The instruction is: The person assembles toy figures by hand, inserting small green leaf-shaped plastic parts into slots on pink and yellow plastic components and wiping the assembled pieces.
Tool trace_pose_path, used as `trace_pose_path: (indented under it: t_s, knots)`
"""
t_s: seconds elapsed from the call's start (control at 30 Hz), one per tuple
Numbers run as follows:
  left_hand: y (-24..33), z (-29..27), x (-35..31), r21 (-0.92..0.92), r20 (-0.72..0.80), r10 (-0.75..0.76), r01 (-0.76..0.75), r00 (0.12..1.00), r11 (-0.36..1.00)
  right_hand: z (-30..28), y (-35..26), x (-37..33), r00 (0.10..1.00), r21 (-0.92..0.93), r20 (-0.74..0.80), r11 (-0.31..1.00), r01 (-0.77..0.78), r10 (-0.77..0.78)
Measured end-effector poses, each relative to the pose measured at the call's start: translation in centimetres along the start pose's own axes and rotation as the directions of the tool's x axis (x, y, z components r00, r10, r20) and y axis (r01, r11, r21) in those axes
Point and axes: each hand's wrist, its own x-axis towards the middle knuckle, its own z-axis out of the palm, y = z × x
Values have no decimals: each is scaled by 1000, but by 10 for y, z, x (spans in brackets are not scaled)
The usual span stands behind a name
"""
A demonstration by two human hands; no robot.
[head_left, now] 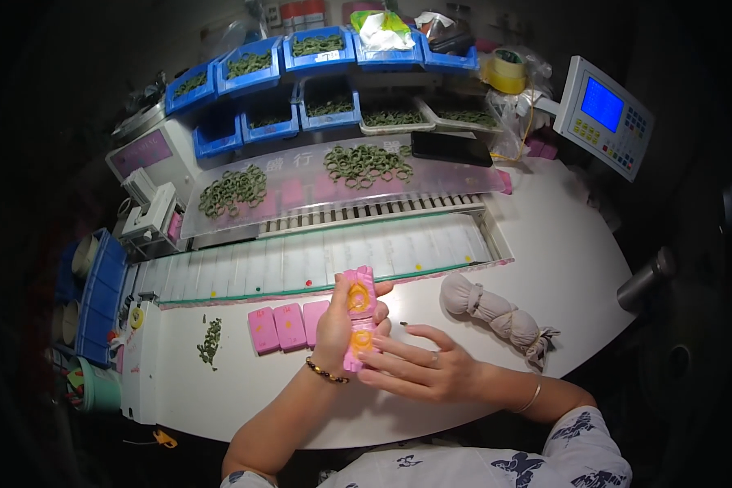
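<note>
A pink rubber mold (361, 275) lies folded open in my left hand (331, 332), over the near side of the white table. Each of its two halves has an orange-yellow ring shape in it. My left fingers are wrapped round the mold, the thumb along its left edge. From the right, my right hand (421, 368) has its fingertips at the mold's lower half; the thumb's contact is partly hidden. Other pink molds (289, 326) lie in a row just left of my left hand. A small dark green bit (403, 323) lies beyond my right fingers.
A tied cloth bundle (500, 315) lies right of my hands, green scraps (210, 343) to the left. Beyond are a glass-topped inset (325, 254) and a translucent shelf (297, 207) with green rings (368, 165). Blue bins (320, 50) stand behind; a control panel (602, 114) is far right.
</note>
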Motion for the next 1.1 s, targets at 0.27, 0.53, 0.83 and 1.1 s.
trace_pose_path:
  t_s: [0.27,0.53,0.83,1.1]
  knots:
    - [4,-3,-19,249,-88,110,-86,990,965,-52,57,-61,632,-137,440,744,-654,638]
    - [-18,3,-19,231,-75,143,-122,987,965,-59,59,-28,848,8,236,872,-490,475]
    - [-31,10,-25,373,-102,432,-368,896,852,-21,3,6,944,-12,277,983,-183,179]
    - [-17,5,-36,481,-28,514,-439,857,759,-58,25,29,943,218,191,925,-310,272]
